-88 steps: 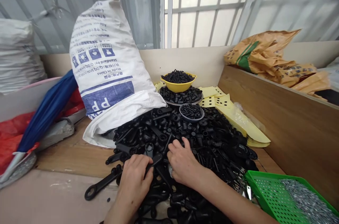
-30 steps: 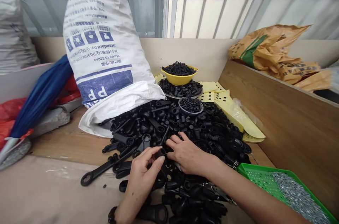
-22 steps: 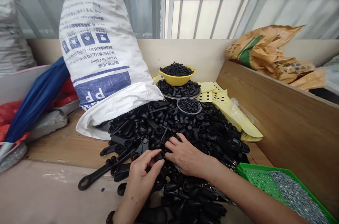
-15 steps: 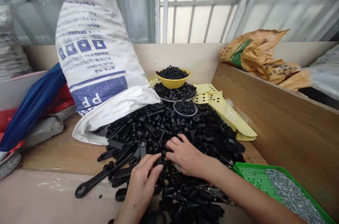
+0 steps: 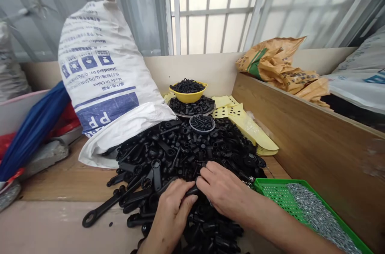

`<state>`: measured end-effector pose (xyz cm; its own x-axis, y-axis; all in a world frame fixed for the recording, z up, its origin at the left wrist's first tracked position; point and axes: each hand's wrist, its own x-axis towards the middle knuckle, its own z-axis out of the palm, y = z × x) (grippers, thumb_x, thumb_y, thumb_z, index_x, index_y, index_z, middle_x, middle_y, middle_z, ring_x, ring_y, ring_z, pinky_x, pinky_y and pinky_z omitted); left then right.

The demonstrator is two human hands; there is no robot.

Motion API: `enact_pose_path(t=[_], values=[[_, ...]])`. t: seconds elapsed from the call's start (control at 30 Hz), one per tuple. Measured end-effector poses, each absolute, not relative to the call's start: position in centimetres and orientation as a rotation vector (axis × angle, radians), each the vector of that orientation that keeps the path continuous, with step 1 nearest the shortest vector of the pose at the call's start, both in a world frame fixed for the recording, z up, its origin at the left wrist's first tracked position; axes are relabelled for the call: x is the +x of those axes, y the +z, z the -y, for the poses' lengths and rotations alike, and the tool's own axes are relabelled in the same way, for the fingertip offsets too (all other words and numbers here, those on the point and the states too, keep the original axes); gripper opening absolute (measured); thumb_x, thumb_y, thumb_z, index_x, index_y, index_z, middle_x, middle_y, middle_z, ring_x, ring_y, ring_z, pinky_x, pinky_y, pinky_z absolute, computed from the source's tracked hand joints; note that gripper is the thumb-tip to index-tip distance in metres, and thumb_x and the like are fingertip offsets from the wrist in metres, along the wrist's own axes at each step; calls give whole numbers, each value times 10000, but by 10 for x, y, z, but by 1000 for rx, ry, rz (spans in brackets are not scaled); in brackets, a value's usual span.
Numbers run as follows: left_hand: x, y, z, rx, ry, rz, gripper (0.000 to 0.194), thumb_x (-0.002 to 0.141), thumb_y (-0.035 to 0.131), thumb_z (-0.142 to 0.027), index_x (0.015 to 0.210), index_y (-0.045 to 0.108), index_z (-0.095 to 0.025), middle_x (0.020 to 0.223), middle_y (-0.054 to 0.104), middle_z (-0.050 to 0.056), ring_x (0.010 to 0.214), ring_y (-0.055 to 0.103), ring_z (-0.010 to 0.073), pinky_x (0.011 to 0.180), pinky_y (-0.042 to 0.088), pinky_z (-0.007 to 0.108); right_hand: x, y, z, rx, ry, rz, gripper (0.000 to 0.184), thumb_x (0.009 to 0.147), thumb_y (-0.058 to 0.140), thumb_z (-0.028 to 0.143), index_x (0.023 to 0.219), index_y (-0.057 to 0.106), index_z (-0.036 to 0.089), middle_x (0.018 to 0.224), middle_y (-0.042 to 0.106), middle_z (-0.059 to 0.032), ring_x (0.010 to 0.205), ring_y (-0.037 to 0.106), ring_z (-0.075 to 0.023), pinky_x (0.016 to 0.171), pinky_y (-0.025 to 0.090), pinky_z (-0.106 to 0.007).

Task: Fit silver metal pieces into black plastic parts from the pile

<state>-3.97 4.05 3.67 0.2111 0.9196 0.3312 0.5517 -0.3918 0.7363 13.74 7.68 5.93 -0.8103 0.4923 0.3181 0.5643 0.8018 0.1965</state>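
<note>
Between the thumb and forefinger of my left hand (image 5: 173, 208) is a short black plastic part (image 5: 193, 190), mostly covered by the fingers. My right hand (image 5: 221, 188) comes in from the right, its fingers curled and closed at the far end of that part. Whatever the right fingertips grip is hidden. Both hands are over a big heap of black plastic parts (image 5: 168, 148), among them ring-ended arms, caps and tubes. A long black arm with a ring end (image 5: 102, 208) sticks out of the heap at the left.
A white woven sack (image 5: 99, 53) leans at the heap's left. Behind are a yellow bowl (image 5: 189, 97) and a small clear bowl (image 5: 202, 129) of black pieces. Yellow cards (image 5: 246, 128) lie by a wooden partition (image 5: 303, 134). A green basket (image 5: 270, 196) holds metal pieces at the right.
My right hand has drawn back from the heap and closed in against the part in my left hand. The left hand has moved slightly right, and the view has turned a little right.
</note>
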Motion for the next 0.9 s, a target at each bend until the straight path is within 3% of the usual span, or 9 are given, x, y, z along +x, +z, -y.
enact_pose_path(t=[0.27,0.4,0.6,0.77,0.9], values=[[-23,34,-34,1488,1076,-1219,266,784,606,-363,927,723,-172,767,699,42,709,617,196,624,485,263,166,75,-59,-942,272,2623,345,695,452,-23,968,524,175,925,534,-53,866,449,-207,797,404,-318],[-15,31,-30,1342,1048,-1168,320,744,641,-416,915,728,-161,707,694,32,653,599,182,597,479,256,179,68,-54,-978,250,2646,318,682,437,-22,905,533,184,870,536,-49,827,447,-211,795,389,-342],[-8,36,-24,1580,1032,-1137,238,801,592,-330,911,735,-175,808,708,49,745,626,202,670,482,265,185,61,-43,-1012,309,2699,306,604,432,-13,823,510,186,848,538,-48,816,455,-215,815,383,-359],[-6,39,-17,1861,1048,-1076,190,855,564,-262,953,705,-183,828,698,52,772,646,197,688,485,257,192,64,-33,-1018,784,2554,249,740,371,33,853,513,204,895,584,-56,871,514,-199,808,413,-294],[-6,35,-12,2131,1145,-1006,203,877,527,-153,1044,639,-185,879,686,67,789,631,194,702,498,274,189,52,-26,-1095,1078,2287,177,819,342,147,801,509,204,886,593,-57,857,522,-204,789,408,-307]])
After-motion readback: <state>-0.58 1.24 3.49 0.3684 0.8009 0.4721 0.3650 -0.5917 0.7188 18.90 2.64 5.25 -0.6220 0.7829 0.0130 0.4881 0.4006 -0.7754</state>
